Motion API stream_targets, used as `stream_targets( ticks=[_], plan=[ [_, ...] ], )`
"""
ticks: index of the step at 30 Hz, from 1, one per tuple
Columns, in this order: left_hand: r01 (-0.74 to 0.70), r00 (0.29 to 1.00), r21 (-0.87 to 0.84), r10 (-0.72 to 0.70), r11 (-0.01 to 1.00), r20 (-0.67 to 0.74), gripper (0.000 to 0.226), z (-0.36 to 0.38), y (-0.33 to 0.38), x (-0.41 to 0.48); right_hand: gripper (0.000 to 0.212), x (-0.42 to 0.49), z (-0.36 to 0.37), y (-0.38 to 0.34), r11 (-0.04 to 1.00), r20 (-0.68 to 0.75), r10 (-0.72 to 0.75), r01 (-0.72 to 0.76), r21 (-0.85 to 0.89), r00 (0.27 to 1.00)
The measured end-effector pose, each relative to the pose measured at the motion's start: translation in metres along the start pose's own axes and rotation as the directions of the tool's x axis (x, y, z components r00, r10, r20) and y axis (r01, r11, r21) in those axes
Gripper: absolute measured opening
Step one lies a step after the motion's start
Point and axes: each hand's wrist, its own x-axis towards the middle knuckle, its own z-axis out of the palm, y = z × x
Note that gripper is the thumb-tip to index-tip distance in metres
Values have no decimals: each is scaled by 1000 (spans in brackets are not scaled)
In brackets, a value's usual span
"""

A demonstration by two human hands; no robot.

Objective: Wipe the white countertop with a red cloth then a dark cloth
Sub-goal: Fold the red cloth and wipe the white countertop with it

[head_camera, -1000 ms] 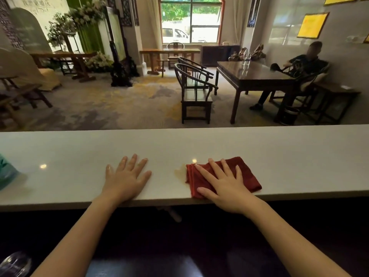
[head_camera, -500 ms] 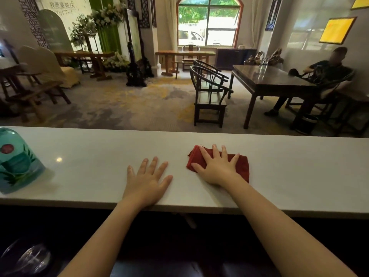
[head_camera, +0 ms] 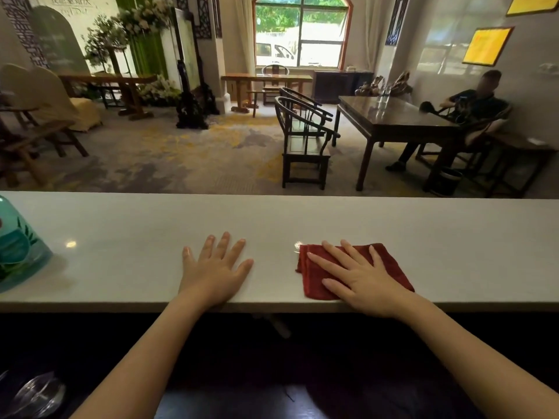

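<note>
A folded red cloth (head_camera: 391, 263) lies on the long white countertop (head_camera: 453, 237), near its front edge and right of centre. My right hand (head_camera: 360, 278) presses flat on the cloth with fingers spread, covering its middle and pinning it to the surface. My left hand (head_camera: 216, 267) rests flat on the bare countertop a short way to the left, fingers apart, holding nothing. No dark cloth is in view.
A teal translucent bottle (head_camera: 15, 249) stands on the countertop at the far left. Below the counter's front edge is a dark lower surface with a clear glass object (head_camera: 36, 394) at the bottom left. Beyond the counter, chairs, tables and a seated person.
My right hand pushed the red cloth away across the countertop, then drew it back toward the front edge and slightly right. My left hand stayed flat in place.
</note>
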Motion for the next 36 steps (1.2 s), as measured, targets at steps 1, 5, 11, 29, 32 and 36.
stream_targets(
  ticks=[1, 5, 11, 29, 32, 36],
  plan=[
    [2, 1000, -1, -2, 1000, 1, 60, 0, 0, 0, 46, -5, -3, 10, 1000, 11, 22, -22, -6, 1000],
    [1, 1000, 5, -1, 1000, 5, 59, -1, 1, 0, 48, 5, -16, 46, 985, 51, 174, -174, -12, 983],
    [-7, 1000, 12, 7, 1000, -6, 60, 0, 1, -1, 51, 77, -16, 29, 961, -48, 276, -275, 24, 960],
    [10, 1000, 7, -10, 1000, 15, 58, -5, 4, -3, 55, 16, -12, -41, 978, -26, -48, 53, 200, 998],
    [9, 1000, 9, -9, 1000, 26, 58, -5, 5, -1, 61, 2, -24, -24, 983, -170, 30, 2, 182, 985],
    [25, 999, -19, -24, 1000, 30, 61, -7, 5, -1, 61, -15, -25, -16, 986, -135, 122, -106, 126, 983]
  ],
)
